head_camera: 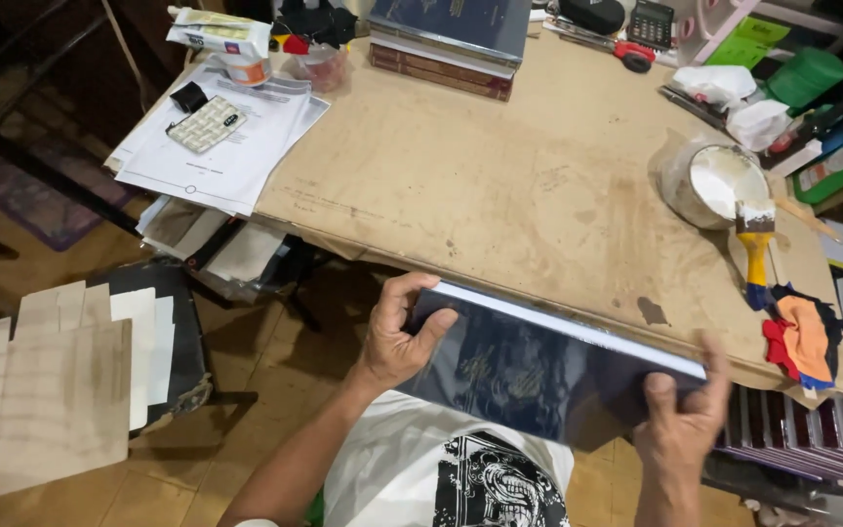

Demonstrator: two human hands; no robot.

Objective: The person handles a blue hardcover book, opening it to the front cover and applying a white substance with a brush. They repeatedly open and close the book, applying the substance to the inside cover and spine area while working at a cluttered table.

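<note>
Below the table edge, over your lap, you hold a dark blue book (539,366) in both hands, cover facing up and tilted, pale page edge along its far side. Your left hand (397,337) clamps the book's left end, thumb on the cover, fingers curled over the top corner. Your right hand (680,420) grasps the right end, thumb on the cover; that hand is blurred. The book sits just off the near edge of the table (500,185), not resting on it as far as you can tell.

On the table to the right, a white tub of paste (719,183) stands open, with a yellow-handled brush (755,249) lying just beside it, bristles toward the tub. Near the brush, at the table's right corner, a pile of coloured rags (802,337). Behind the tub, crumpled white cloths (739,102) and a green bottle (841,166).

At the far edge, a stack of dark books (451,39) sits centre. Far left corner: a sheaf of white papers (226,146) with a small keypad-like thing (207,124) on top, and a boxed tube (221,34) behind it.

Left of you, on a dark stool (182,342), lie pale card sheets (70,376). At your right, low down, a row of dark book spines (812,439) stands packed together.
</note>
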